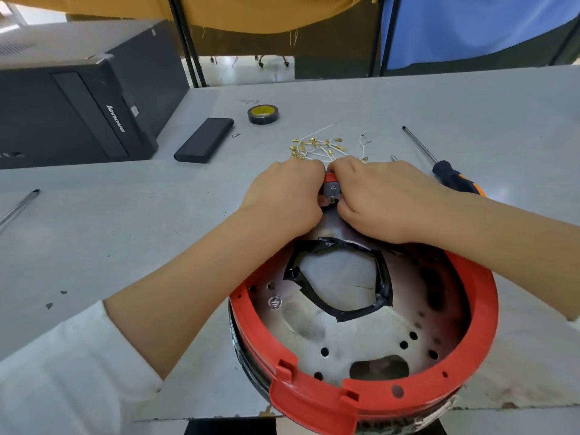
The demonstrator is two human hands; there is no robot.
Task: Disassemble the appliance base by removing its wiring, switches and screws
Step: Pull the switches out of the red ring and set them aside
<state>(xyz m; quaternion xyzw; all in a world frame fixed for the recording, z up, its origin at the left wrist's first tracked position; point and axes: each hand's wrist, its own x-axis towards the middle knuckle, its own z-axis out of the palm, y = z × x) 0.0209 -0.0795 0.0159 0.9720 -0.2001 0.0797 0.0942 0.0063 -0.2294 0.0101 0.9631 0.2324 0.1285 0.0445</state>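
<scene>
The round appliance base [470,365] lies upside down near the table's front edge, with a red plastic rim around a metal plate. A ragged hole edged with black tape [383,296] sits in the plate. At the far side of the rim a small grey and red switch [331,187] shows between my hands. My left hand [285,196] and my right hand [379,199] both grip the rim there, fingers curled around the switch. A pile of removed white wires with brass terminals [317,149] lies just beyond my hands.
A screwdriver with a black and orange handle [452,177] lies right of my hands. A roll of black tape [263,114], a flat black case [204,141] and a black computer tower [78,98] stand at the back left. A metal rod [18,208] lies far left.
</scene>
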